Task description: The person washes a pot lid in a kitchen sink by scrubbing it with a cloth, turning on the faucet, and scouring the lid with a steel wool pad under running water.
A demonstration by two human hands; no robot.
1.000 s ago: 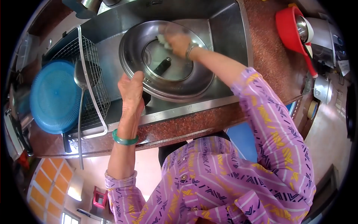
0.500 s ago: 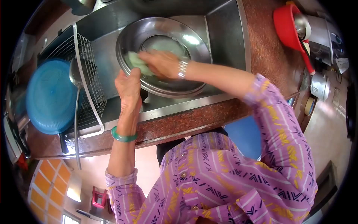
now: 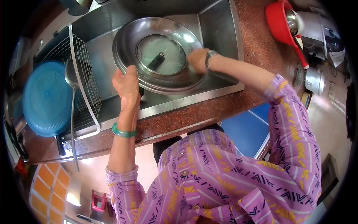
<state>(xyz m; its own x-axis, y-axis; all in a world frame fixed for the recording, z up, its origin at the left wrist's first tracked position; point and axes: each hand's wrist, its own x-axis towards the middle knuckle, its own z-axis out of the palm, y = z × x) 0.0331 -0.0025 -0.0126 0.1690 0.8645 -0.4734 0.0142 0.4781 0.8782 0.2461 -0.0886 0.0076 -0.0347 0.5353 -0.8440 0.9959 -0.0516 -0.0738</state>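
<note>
A wide metal lid [image 3: 130, 37] with a round glass centre lies tilted over the sink. Its black handle [image 3: 157, 61] shows in the middle of the glass. My left hand [image 3: 126, 83] is closed on the near left rim, thumb on top and fingers mostly hidden below. My right hand [image 3: 198, 61] is closed and slightly blurred, pressed against the right side of the metal band. The pale green cloth seen in it earlier is almost wholly hidden beneath it now.
The steel sink [image 3: 220, 33] surrounds the lid. At left are a wire dish rack [image 3: 85, 56], a blue plastic basket [image 3: 46, 99] and a long-handled ladle [image 3: 71, 74]. A red pot [image 3: 276, 20] stands on the brown stone counter [image 3: 257, 44] at right.
My right hand has slid from the lid's near left part across to its right side, uncovering the glass and handle. My left hand keeps its hold on the rim.
</note>
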